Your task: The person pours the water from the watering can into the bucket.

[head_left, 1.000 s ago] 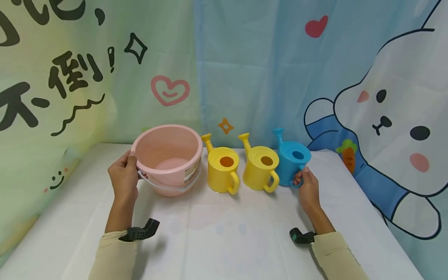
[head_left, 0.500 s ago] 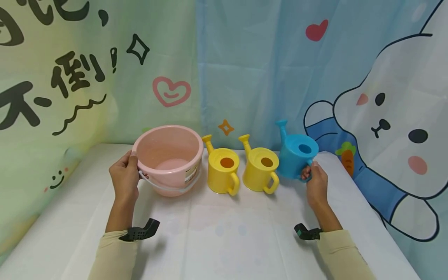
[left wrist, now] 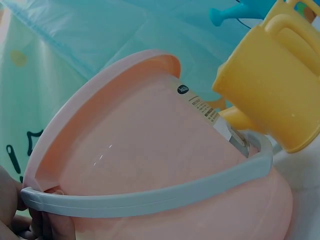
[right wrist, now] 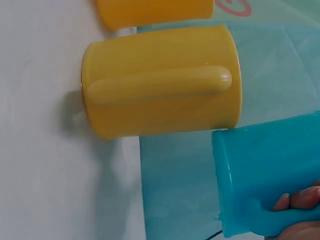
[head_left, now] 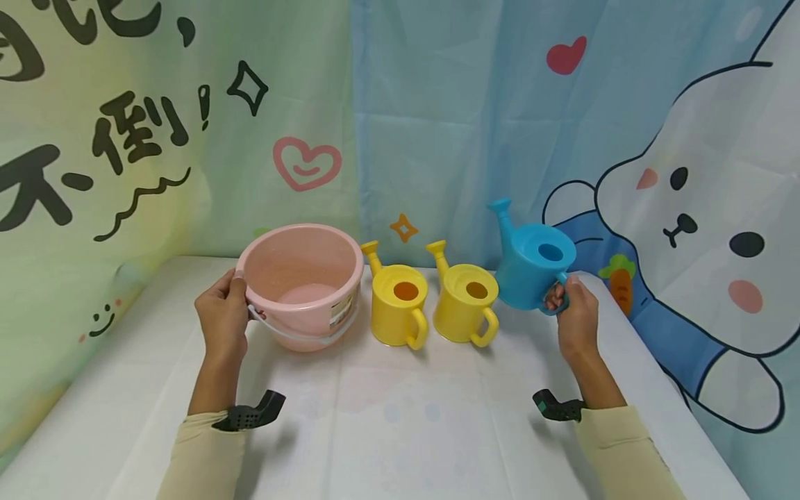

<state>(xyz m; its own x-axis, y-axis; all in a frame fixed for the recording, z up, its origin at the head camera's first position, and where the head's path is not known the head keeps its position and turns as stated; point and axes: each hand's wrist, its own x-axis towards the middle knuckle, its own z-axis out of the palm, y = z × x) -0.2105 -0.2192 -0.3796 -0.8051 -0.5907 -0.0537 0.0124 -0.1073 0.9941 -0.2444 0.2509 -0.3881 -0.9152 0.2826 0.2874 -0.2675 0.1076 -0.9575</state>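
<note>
My left hand grips the left rim of a pink bucket, thumb over the edge; its pale handle hangs down along the front. In the left wrist view, part of that hand shows at the lower left. By its handle, my right hand holds a blue watering can raised above the table, spout pointing back and left. Curled fingers show round that handle in the right wrist view. Between the hands stand two yellow watering cans, the left one beside the bucket and the other nearer the blue can.
A white cloth covers the table. Behind it hangs a printed curtain with hearts, lettering and a bear-like figure on the right. Both wrists wear black devices, such as the left one.
My right hand has lifted the blue watering can off the table, moving it up and slightly right. The left hand, bucket and yellow cans stay in place.
</note>
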